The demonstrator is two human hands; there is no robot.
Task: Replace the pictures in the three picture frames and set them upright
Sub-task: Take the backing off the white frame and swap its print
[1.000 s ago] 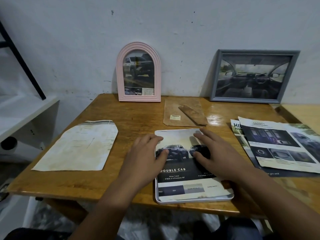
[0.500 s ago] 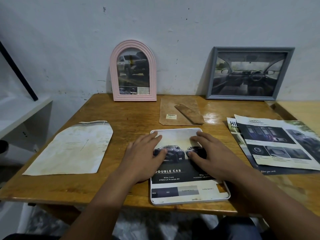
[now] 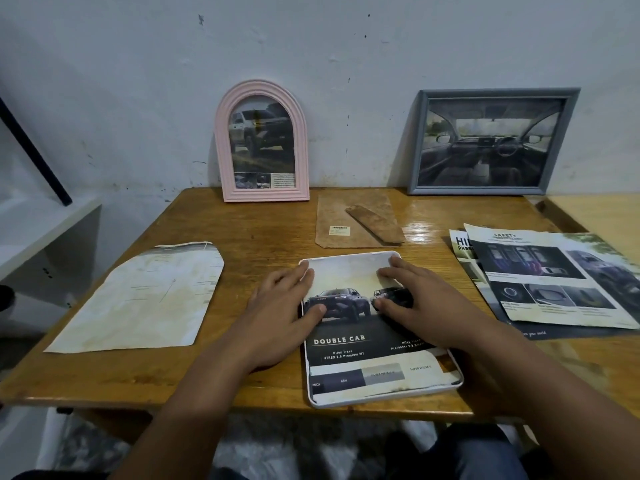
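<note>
A wooden table fills most of the view, pushed against a pale wall. Two frames stand upright at its far edge, leaning on that wall: a grey rectangular frame at the right with a car-interior picture, and a pink arched frame to its left with a truck picture.

On the right side of the table lie overlapping brochure sheets. On the left lies a stained, pale sheet of paper with a clipped corner. Between the two standing frames, flat on the wood, rests a brown backing board with its stand flap lying on top.

At the near edge, in the middle, a white frame lies flat, its near corner slightly over the table edge. A truck picture reading "DOUBLE CAB" lies inside it, covering nearly all of the opening.

Both hands rest flat on this picture, palms down, fingers spread and gripping nothing. The left hand lies over the frame's left edge, its thumb on the printed truck. The right hand lies over the right half, fingertips near the frame's top right corner. The hands are apart, with the printed trucks between the thumbs.
</note>
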